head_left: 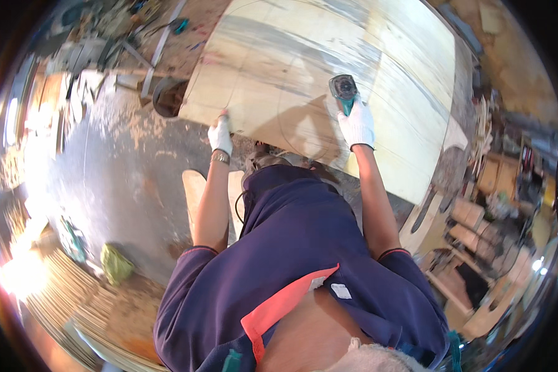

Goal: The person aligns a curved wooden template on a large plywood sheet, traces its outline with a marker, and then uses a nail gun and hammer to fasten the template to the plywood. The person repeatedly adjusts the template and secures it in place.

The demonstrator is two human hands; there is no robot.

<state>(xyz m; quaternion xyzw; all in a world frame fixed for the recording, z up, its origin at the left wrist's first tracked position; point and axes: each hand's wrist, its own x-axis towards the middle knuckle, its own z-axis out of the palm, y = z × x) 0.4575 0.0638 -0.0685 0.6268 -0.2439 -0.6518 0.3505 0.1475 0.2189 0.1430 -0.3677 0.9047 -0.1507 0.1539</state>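
A large pale plywood sheet (273,49) with dark streaks and faint drawn curves lies in front of me. My right hand (357,126), in a white glove, is closed round the teal grip of a handheld power tool (343,88) with a dark, rounded head. The tool is over the sheet; I cannot tell whether it touches it. At the sheet's near left edge is my left hand (221,134), also gloved, with its thumb or a finger over the edge. It seems to grip the edge, though its other fingers are mostly hidden.
Cut wooden pieces (194,189) with rounded ends lean below my left arm. A round dark container (167,98) stands by the sheet's left corner. Stacked wood strips (56,291) and a green bag (116,263) lie at lower left. Wood offcuts (471,223) crowd the right side.
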